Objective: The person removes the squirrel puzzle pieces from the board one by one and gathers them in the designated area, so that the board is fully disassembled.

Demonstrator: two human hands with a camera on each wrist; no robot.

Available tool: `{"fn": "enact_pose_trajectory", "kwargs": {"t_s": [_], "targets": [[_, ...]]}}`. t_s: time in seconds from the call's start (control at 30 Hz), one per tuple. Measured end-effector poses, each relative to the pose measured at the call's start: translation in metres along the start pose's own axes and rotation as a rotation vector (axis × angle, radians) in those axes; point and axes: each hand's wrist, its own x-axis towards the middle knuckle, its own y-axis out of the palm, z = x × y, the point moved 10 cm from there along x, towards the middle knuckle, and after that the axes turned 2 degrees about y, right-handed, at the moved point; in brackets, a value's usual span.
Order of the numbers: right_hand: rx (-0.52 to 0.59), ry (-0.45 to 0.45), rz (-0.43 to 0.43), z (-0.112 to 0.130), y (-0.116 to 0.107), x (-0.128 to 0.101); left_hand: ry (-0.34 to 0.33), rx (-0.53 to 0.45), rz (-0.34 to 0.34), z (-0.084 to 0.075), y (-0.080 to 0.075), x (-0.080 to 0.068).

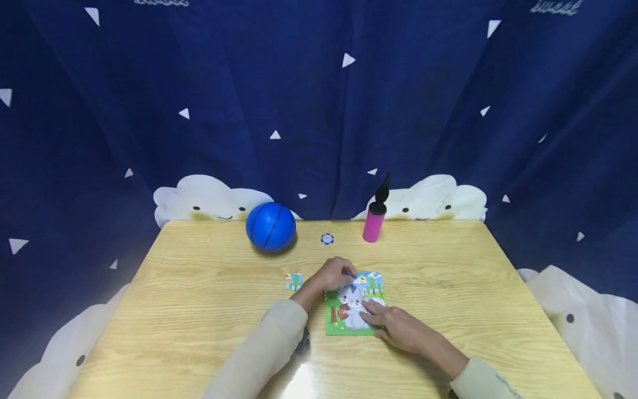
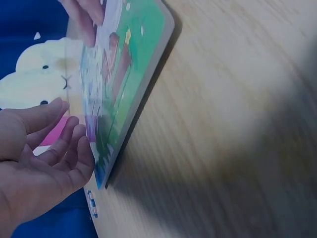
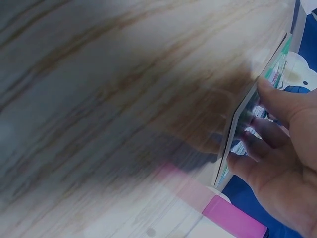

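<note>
Puzzle board (image 1: 333,324) lies flat, long axis pointing away from the person, right hand (image 1: 399,327) fingers straight on it, left hand (image 1: 333,272) fingers pinching a piece.

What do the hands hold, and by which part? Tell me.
The left hand pinches a puzzle piece at the puzzle board's top edge. The right hand holds nothing; its straight fingers press the board's face.

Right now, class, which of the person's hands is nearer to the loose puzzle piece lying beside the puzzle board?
Left. The left hand is at the board's top left corner, just right of the loose puzzle piece. The right hand rests on the puzzle board, at its lower right, farther away.
</note>
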Motion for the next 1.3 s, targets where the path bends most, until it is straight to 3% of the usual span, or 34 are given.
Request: {"fn": "enact_pose_trajectory", "kwargs": {"t_s": [0.17,0.7,1.07,1.3], "targets": [[0.005,0.005,0.005,-0.001,0.000,0.000,0.001,0.008,0.010,-0.005,0.006,0.002],[0.000,-0.011,-0.009,0.000,0.000,-0.001,-0.007,0.183,-0.008,-0.005,0.021,0.005],[-0.002,-0.005,-0.002,-0.001,0.000,-0.001,-0.067,0.166,-0.006,-0.006,0.017,0.004],[-0.001,-0.006,-0.010,-0.002,0.001,-0.001,-0.072,0.130,-0.028,-0.006,0.015,0.004]]}}
